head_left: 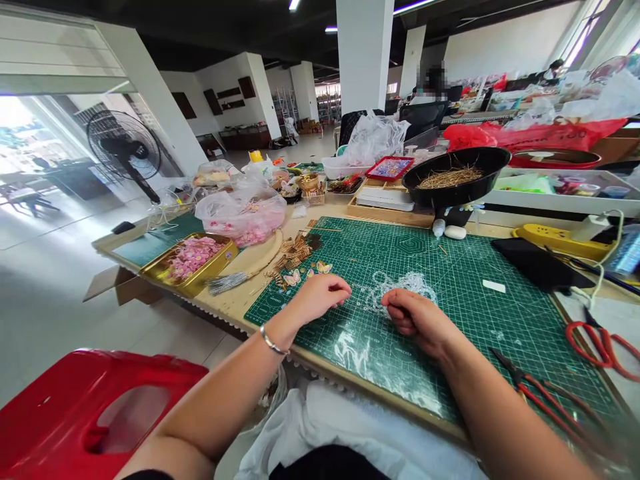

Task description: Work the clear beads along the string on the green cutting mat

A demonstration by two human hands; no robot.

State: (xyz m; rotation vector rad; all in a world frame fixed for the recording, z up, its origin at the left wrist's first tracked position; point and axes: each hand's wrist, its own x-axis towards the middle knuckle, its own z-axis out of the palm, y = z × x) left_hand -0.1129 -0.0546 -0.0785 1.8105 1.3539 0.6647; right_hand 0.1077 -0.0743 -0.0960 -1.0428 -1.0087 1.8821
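Note:
My left hand (327, 295), with a silver bangle at the wrist, is closed in a pinch above the green cutting mat (470, 267). What its fingertips hold is too small to make out. My right hand (410, 313) is curled into a loose fist a short way to the right, thumb against the index finger, its contents hidden. Just behind the right hand lies a tangled pile of clear beaded strands (415, 283), reaching toward the gap between both hands. Beyond the left wrist sit small butterfly ornaments (320, 268) and brown-gold pieces (293, 257).
Red-handled pliers (537, 387) and red-handled scissors (603, 343) lie at the right. A gold tray (220, 261) of pink flowers stands left, near a bundle of thin wires (227, 283). A black pan (457, 180) of golden stems is behind the mat. A red stool (100, 393) stands lower left.

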